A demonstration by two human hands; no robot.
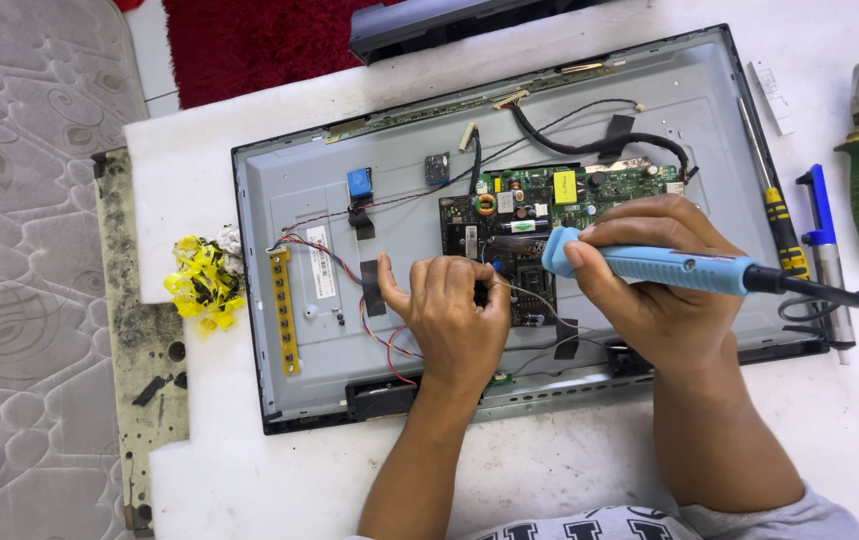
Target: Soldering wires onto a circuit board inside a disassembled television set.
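Blue soldering iron (650,266) in right hand (650,290), over circuit board (550,200)

The scene is lit brightly and evenly by soft, diffuse light. The white table (250,470) is rendered almost overexposed, and surface detail is washed out at the far right. Only faint, short shadows are cast beneath the left hand (455,315) and the right hand (650,280), onto the grey metal back panel (300,200). No strong glare is seen on the panel. Focus is kept sharp throughout; the green circuit board (550,200) is resolved clearly. Slight wide-angle bending is noticed along the panel's edges.
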